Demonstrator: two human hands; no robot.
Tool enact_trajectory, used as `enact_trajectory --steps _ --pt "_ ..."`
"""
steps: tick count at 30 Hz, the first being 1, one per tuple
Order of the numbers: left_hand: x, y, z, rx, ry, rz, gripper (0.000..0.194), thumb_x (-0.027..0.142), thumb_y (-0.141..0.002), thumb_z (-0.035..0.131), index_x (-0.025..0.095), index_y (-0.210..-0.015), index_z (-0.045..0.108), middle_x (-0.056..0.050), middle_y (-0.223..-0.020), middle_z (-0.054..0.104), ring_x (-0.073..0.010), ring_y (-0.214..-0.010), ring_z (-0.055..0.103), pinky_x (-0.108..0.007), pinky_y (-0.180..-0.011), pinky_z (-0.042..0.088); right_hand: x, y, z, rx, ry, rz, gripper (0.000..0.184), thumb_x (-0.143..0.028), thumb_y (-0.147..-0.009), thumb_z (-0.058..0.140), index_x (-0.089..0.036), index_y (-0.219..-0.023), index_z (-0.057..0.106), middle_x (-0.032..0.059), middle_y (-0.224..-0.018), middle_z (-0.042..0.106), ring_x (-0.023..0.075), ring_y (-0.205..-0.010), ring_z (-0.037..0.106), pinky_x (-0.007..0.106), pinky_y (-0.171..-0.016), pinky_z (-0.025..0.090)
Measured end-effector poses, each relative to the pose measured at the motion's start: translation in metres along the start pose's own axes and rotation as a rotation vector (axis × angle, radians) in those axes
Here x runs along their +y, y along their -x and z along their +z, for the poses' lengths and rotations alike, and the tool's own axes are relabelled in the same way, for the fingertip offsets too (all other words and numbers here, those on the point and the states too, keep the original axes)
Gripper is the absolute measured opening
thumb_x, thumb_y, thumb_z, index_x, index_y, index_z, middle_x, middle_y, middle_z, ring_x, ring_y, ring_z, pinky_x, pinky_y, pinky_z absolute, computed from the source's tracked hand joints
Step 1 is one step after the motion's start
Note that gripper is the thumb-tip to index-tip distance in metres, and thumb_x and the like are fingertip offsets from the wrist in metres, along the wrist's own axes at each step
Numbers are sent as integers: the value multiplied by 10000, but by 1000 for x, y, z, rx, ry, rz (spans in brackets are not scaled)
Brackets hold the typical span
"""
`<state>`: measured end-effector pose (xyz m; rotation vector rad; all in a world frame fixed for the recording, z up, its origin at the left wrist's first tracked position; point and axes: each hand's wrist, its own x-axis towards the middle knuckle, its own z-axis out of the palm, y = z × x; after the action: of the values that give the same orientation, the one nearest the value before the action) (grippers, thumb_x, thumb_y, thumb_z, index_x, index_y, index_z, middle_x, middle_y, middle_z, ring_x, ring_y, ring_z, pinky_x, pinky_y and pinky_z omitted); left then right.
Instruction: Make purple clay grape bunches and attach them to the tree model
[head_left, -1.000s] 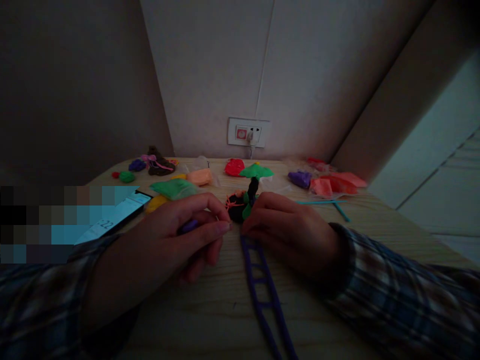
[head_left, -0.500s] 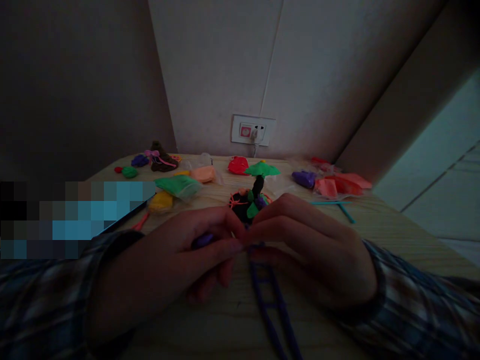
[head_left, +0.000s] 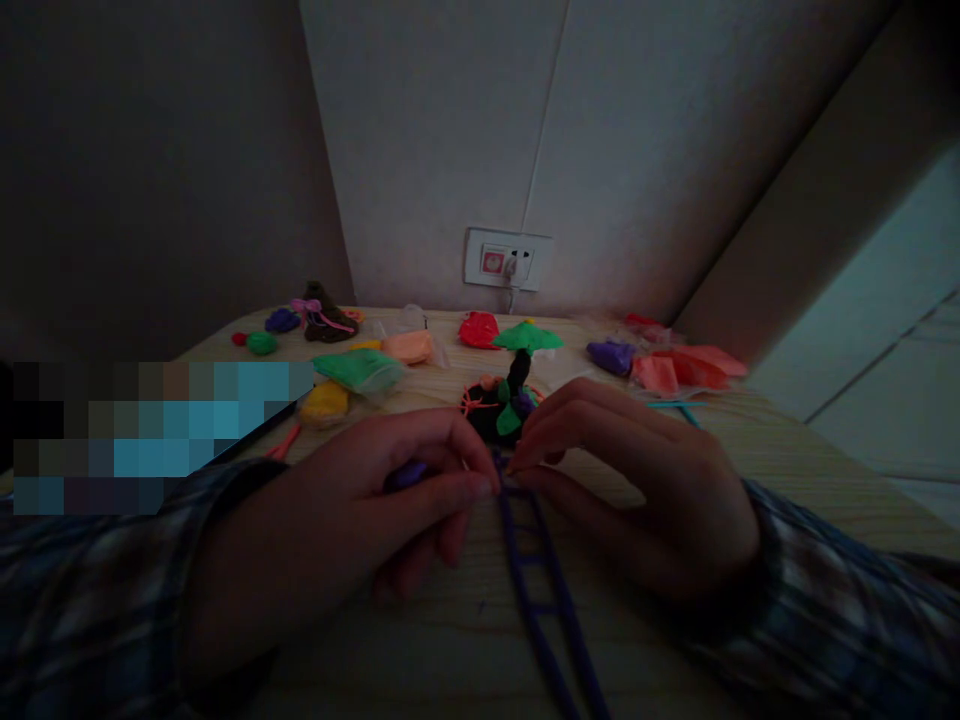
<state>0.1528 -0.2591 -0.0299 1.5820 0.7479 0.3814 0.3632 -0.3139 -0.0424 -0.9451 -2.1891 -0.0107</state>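
Observation:
A purple clay ladder (head_left: 545, 607) lies on the table, two long strips joined by several short rungs, running from between my hands toward me. At its far end, my left hand (head_left: 390, 490) has thumb and forefinger pinched by the left strip. A lump of purple clay (head_left: 406, 475) is tucked in that hand's curled fingers. My right hand (head_left: 637, 480) bends over the ladder's far right end, fingertips close together there; whether anything is between them is hard to see in the dim light. Just beyond stands a clay model with a green umbrella-like top (head_left: 528, 337) on a black base (head_left: 484, 424).
Bagged green clay (head_left: 358, 369), yellow clay (head_left: 324, 404) and peach clay (head_left: 409, 347) lie at the left. Brown (head_left: 324, 318) and red clay (head_left: 478, 329) sit farther back. Purple clay (head_left: 611, 356), orange-red clay (head_left: 694, 369) and a teal stick (head_left: 686, 412) are at the right.
My right hand has shifted slightly right, away from my left fingertips, uncovering more of the ladder's upper rungs. My left hand has barely moved and keeps the purple lump.

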Motion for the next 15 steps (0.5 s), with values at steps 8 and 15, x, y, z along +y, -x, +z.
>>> enact_trajectory --steps 8,15 --pt "-2 1 4 -78 55 -30 99 315 -856 595 217 -848 601 85 -572 581 -56 -388 429 -104 -354 329 -3 -2 2 -20 15 -43 171 -145 -1030 555 -158 -904 669 56 -875 696 152 -817 655 252 -698 551" --pt "7 4 7 -65 -18 -20 196 312 -837 576 226 -674 510 90 -539 540 -53 -396 412 -102 -383 345 -9 -1 3 -45 -41 -30 206 -136 -1033 551 -150 -870 677 34 -836 677 124 -772 647 216 -682 539"
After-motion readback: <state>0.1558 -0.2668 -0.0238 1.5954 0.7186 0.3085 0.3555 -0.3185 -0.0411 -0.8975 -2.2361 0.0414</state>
